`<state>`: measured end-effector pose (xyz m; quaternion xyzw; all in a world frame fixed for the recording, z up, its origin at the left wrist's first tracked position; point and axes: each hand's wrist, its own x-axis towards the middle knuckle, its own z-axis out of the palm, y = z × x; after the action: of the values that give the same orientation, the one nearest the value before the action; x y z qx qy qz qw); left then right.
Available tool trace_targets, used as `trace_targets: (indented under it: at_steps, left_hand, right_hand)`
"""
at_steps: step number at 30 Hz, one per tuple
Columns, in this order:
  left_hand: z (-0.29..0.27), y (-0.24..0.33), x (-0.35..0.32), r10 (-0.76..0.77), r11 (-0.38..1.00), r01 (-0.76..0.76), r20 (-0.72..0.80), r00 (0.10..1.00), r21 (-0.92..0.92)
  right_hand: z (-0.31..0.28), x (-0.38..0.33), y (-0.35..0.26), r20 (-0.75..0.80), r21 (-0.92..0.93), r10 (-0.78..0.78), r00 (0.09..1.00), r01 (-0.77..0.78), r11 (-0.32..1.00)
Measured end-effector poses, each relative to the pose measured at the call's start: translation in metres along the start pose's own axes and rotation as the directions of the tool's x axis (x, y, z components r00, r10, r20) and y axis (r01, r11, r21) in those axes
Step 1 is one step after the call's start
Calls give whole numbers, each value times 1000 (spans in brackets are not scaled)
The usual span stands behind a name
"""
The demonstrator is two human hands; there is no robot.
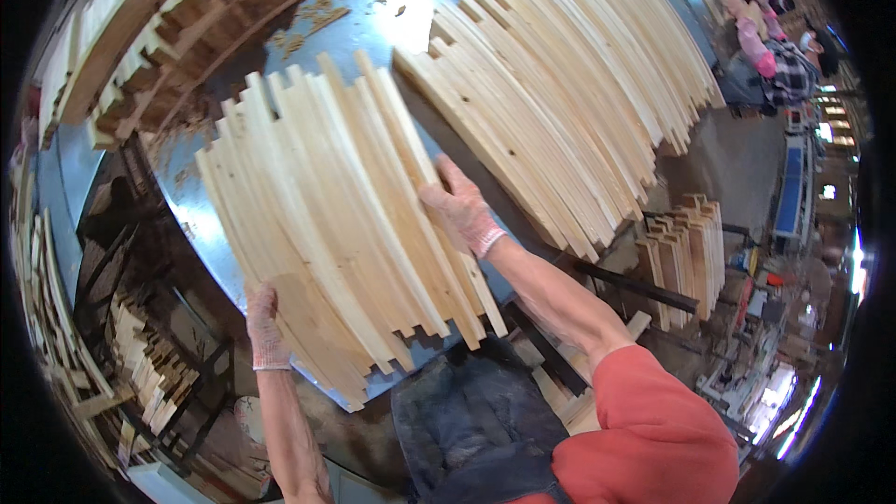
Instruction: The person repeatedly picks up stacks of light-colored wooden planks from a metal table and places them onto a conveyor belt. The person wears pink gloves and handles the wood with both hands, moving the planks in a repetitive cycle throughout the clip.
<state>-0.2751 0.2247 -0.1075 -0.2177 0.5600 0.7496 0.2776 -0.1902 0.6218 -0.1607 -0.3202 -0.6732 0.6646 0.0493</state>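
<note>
A row of pale wooden strips (317, 196) lies side by side on a metal-topped table, with uneven ends. My left hand (265, 329), in a light knit glove, is closed against the row's near left edge. At the opposite edge my right hand (459, 205), gloved the same way, grips the outermost strip, its fingers pointing away from me. Between them the two hands hold the row from its sides. Parts of both hands' fingers are hidden by the wood. To the right lies a second, wider row of strips (551, 84), separated from the first by a narrow gap.
Wood shavings litter the metal tabletop (364, 0) at the far side. Stacked curved timber (187, 47) stands at the far left. Lower left and right are more wood stacks (686, 257). A dark metal bar (644, 287) juts out at right. Another person (775, 61) is at the far right.
</note>
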Motion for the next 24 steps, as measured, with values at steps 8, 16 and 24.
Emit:
trace_targets:
  at_steps: [8,16,24]
  left_hand:
    - [-25,-40,-40,-243,959,243,22,970,-145]
    - [-80,-34,-171,-62,985,50,-67,996,-165]
    - [-218,-24,-358,222,934,-267,-203,954,-237]
  right_hand:
    - [-13,-56,-54,340,261,306,889,-402,878]
    - [26,-145,-71,446,194,351,823,-472,860]
    - [163,-259,-149,748,47,190,636,-336,941]
